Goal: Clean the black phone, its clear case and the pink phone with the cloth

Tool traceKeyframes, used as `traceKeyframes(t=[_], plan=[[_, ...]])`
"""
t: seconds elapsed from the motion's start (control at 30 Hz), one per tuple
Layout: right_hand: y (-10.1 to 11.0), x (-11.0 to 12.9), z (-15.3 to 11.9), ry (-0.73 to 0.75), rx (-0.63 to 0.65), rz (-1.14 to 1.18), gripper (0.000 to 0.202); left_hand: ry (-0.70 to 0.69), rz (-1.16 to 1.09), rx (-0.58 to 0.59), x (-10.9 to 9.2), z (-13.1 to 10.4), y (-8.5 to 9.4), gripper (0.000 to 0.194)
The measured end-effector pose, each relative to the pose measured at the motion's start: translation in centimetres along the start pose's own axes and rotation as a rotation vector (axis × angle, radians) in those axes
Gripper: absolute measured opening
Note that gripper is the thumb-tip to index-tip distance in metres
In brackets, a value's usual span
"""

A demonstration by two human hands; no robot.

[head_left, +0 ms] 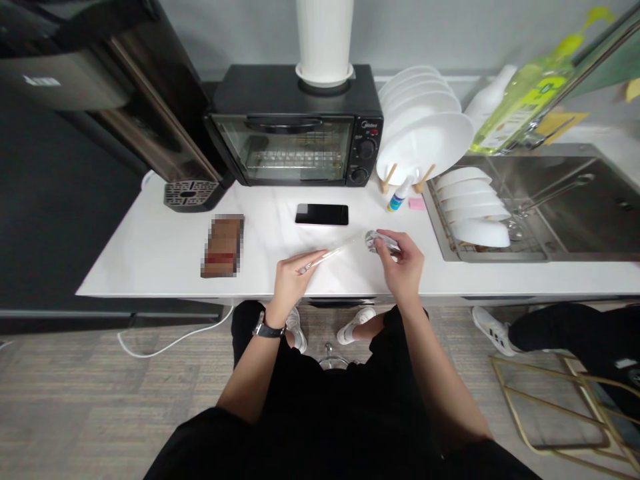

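Note:
My left hand [292, 279] is closed on one end of a thin, clear phone case [330, 253], seen nearly edge-on and tilted up to the right above the counter. Between the fingers and thumb of my right hand [404, 263] is a crumpled grey-and-white cloth [373, 241], partly covered by the fingers. The cloth is a short way right of the case, apart from it. Beyond both hands a black phone [322, 215] lies flat. A small spray bottle [397, 199] stands past my right hand, beside a pink sticky note [417, 204].
A toaster oven [295, 93] stands at the back of the white counter [165, 267]. Left are a drinks machine [193, 193] and a blurred brown item [223, 245]. Plates [425, 143] in a rack and a sink [565, 247] with bowls [480, 233] are right. Another person's leg [550, 327] shows lower right.

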State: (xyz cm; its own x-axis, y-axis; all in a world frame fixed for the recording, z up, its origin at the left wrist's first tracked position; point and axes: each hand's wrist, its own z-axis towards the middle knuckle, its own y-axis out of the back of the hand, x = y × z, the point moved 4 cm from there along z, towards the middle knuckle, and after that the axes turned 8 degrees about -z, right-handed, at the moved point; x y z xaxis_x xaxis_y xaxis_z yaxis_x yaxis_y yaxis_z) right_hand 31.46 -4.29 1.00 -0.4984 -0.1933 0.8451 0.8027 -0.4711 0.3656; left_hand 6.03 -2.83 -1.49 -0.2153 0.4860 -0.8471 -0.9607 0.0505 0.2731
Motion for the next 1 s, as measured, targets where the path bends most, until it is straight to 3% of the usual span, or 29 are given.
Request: traceKeyframes(t=[0.2, 0.33, 0.43, 0.57, 0.7, 0.8, 0.9, 1.0], plan=[[-3.1, 3.4, -1.0, 0.298, 0.051, -0.200, 0.023, 0.006, -0.013, 0.005, 0.2, -0.3, -0.2, 0.022], [-6.1, 5.9, -4.1, 0.497, 0.185, -0.256, 0.026, 0.021, 0.006, -0.002, 0.3, -0.2, -0.1, 0.022], [-7.2, 7.1, -6.0, 0.584, 0.266, -0.246, 0.029, 0.037, 0.010, 0.015, 0.3, -0.2, 0.1, 0.030], [-6.3, 6.2, -5.2, 0.586, 0.240, -0.260, 0.031, 0.025, 0.010, -0.002, 0.4, -0.3, 0.1, 0.026], [-3.7, 3.0, -1.5, 0.428, 0.054, -0.304, 0.029, 0.024, -0.006, -0.020, 0.6, -0.4, 0.0, 0.022], [-2.6, 1.5, 0.5, 0.349, -0.001, -0.311, 0.027, 0.024, -0.003, -0.026, 0.5, -0.4, -0.1, 0.021], [-3.2, 1.9, 0.2, 0.365, 0.021, -0.307, 0.027, 0.025, 0.001, -0.035, 0.5, -0.4, -0.1, 0.021], [-4.8, 3.7, -2.1, 0.419, 0.070, -0.264, 0.028, 0.023, 0.008, -0.043, 0.4, -0.4, 0.0, 0.021]])
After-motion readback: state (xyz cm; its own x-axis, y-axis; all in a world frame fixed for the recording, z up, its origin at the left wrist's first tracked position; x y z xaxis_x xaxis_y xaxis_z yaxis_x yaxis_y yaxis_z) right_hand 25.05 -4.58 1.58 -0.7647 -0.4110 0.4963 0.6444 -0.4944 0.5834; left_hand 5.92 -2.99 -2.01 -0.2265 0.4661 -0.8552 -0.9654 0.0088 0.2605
